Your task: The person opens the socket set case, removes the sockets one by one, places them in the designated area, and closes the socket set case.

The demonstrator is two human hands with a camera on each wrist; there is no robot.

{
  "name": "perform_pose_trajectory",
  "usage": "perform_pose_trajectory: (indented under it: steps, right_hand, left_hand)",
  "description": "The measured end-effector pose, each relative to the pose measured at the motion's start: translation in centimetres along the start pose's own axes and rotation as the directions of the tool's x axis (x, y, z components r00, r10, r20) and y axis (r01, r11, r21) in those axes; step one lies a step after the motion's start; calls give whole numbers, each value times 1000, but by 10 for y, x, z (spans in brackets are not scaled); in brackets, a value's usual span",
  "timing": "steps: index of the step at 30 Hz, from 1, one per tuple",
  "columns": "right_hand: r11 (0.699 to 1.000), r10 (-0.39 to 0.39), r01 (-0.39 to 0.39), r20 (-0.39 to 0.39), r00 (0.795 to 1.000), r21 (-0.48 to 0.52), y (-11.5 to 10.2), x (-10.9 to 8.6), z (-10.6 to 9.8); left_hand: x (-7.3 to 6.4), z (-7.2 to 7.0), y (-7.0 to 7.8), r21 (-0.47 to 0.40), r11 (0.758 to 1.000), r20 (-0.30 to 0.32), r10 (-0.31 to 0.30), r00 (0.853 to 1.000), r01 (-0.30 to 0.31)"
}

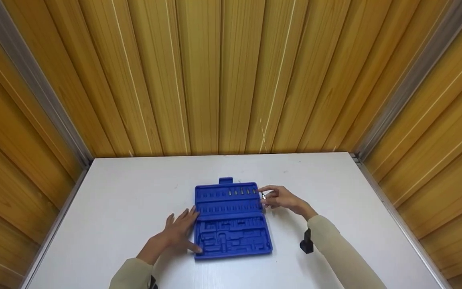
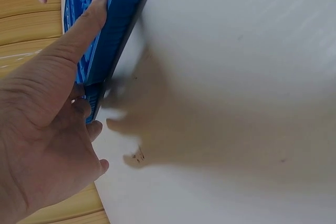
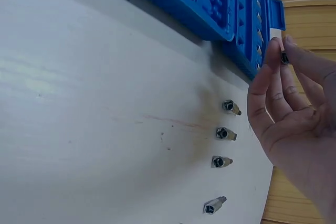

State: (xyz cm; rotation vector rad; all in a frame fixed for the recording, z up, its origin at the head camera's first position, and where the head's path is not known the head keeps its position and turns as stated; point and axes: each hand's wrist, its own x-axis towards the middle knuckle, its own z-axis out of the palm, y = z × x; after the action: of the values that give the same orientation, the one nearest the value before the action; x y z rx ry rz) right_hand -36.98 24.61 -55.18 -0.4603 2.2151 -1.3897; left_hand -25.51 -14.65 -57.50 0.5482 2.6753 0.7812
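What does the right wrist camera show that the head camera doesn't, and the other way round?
Only the right wrist view shows four loose metal pieces lying on the white table. Only the head view shows the left hand, touching the blue case. Both show that case, the table, the wood-patterned wall and the right hand pinching a small metal piece.

In the head view, the metal piece (image 1: 264, 196) pinched by the right hand (image 1: 282, 198) is partly covered by its fingers and too small to make out, as are the shapes of the bits (image 1: 242, 191) in the upper row of the blue case (image 1: 231, 216). The top edges of both wrist views cut off the case, the left one also cropping the right hand, while the head view's bottom edge cuts off both sleeves (image 1: 347, 257)
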Motion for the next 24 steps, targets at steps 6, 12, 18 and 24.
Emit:
perform_pose_trajectory:
  steps: [6, 12, 18, 24]
  right_hand:
    - [999, -24, 22, -64, 998, -27, 8, -8, -12]
    - [998, -33, 23, -176, 984, -60, 17, -17, -25]
    - [993, -56, 25, -265, 963, -117, 27, -23, -33]
    - [977, -70, 3, -303, 951, -215, 35, -30, -40]
  left_hand:
    - [1, 0, -1, -15, 1000, 3, 0, 1000, 0]
    - [2, 0, -3, -21, 1000, 3, 1, 1000, -1]
    - [3, 1, -2, -17, 1000, 4, -4, 1000, 4]
    - [3, 2, -2, -17, 1000, -3, -8, 1000, 8]
